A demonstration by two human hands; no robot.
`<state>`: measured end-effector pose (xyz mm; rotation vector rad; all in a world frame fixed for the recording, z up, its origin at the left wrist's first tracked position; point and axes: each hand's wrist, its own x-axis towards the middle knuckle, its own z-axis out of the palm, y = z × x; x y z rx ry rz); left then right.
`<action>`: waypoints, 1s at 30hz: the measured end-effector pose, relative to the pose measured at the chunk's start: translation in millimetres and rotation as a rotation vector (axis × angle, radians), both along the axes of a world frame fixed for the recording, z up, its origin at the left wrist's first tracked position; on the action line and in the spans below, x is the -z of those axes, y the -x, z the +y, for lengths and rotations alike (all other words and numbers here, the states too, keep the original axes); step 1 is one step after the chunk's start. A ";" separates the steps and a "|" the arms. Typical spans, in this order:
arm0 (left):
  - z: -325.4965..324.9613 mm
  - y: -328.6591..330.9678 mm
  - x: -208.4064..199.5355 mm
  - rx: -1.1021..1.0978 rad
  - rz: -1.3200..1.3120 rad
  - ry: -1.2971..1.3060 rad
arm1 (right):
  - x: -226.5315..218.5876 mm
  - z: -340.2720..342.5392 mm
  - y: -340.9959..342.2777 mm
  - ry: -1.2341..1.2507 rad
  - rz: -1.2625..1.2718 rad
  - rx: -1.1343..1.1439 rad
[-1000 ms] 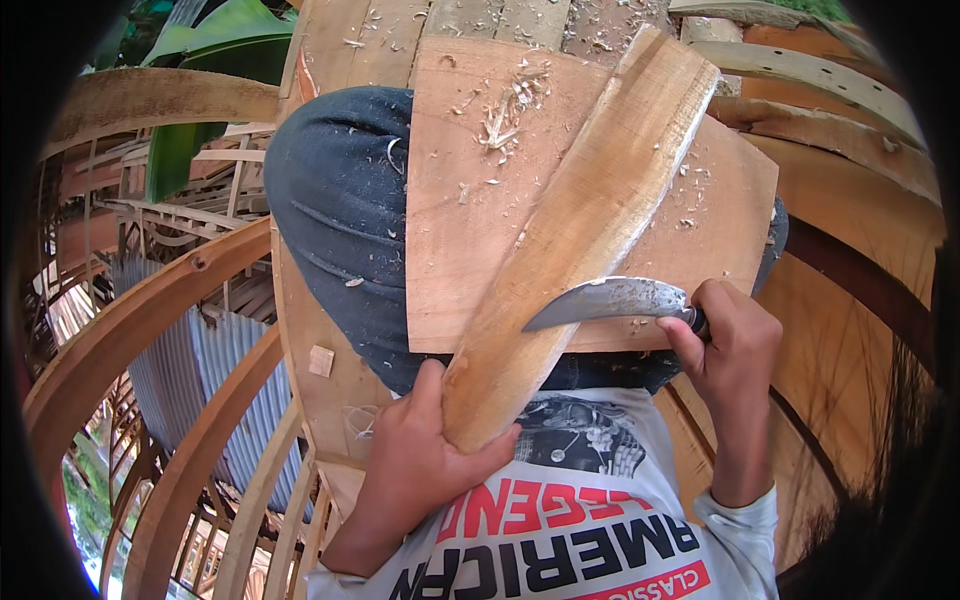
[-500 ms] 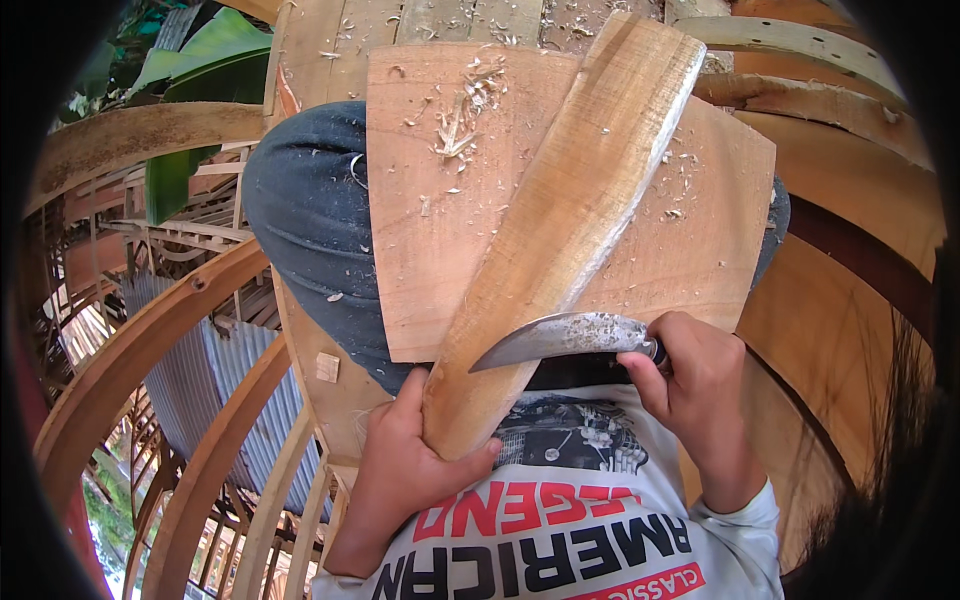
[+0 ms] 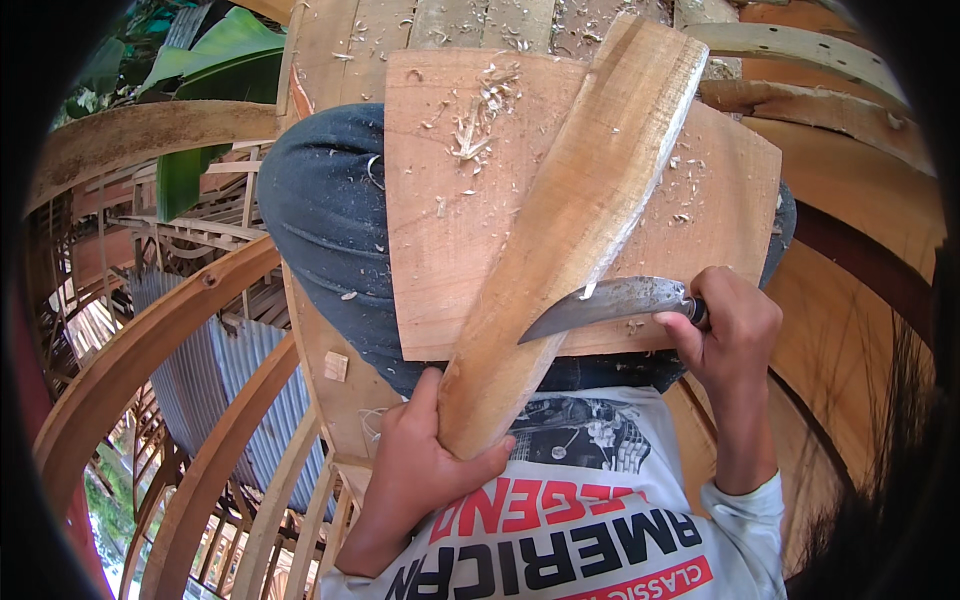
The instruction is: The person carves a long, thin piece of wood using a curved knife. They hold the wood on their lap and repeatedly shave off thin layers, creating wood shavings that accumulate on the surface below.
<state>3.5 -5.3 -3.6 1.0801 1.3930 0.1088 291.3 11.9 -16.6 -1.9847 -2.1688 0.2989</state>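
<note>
Wood blank [image 3: 575,240], long and paddle-shaped w/ pale rough-cut grain, lies diagonally across a flat square board [image 3: 450,230] resting on the person's lap. Left hand [image 3: 425,470] grips its narrow lower end, fingers wrapped tight. Right hand [image 3: 725,330] is closed around the handle of a curved grey knife [image 3: 600,305], blade edge against the blank's side. Curly shavings [image 3: 480,115] dot the board.

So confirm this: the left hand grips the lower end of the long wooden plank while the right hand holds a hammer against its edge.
Not quite. In the head view the right hand holds a curved metal knife, not a hammer, against the edge of the long wooden plank. The left hand does grip its lower end.
</note>
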 end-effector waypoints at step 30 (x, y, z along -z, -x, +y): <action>-3.5 5.2 7.7 -0.029 -0.058 -0.093 | -23.6 -26.3 26.8 0.401 0.758 0.108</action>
